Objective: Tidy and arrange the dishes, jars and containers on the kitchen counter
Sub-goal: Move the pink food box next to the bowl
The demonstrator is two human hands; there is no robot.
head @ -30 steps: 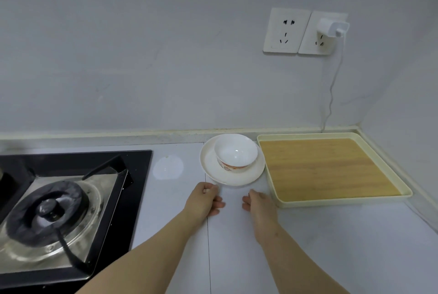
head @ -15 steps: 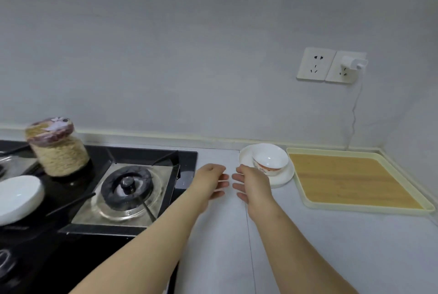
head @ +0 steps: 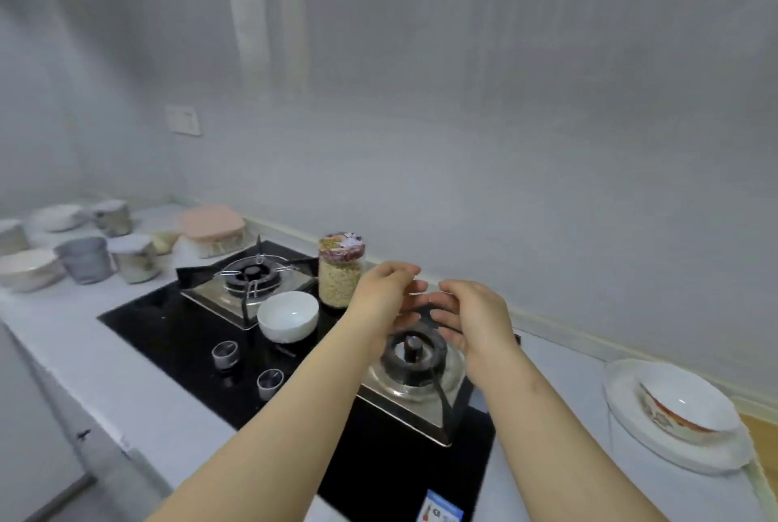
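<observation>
**Left hand** [head: 381, 294], **right hand** [head: 478, 321]: bare, raised over the right burner [head: 414, 353], palms turned toward each other, close but apart. On both, the fingers are loosely curved and moderately spread, and they hold nothing. Judged to be a two-handed reach toward the jar just beyond the left hand.

**Glass jar** [head: 340, 281]: upright cylinder with a clear wall, filled with pale beige grain or flakes, under a patterned pink-and-yellow lid. It stands on the gas hob [head: 168, 323] between the burners, toward the wall. A cooking surface is no storage place, so it is probably due to be moved.

**White bowl** [head: 288, 316]: glossy ceramic, round, empty and upright. It sits on the hob's black glass just in front of the jar, and is likewise misplaced.

**Gas hob:** smooth black glass with steel drip trays, dark ring burners and two metal knobs [head: 225, 354].

**Patterned bowl** [head: 686, 408] on **white plate** [head: 623, 437]: nested as a set on the tabletop [head: 84, 336] to the right of the hob. Judged already arranged.

**Far-left group:** pink-lidded container [head: 212, 226], grey cup [head: 86, 258], and further covered pots and white bowls. All are blurred and clustered on the pale tabletop, apparently awaiting sorting.
</observation>
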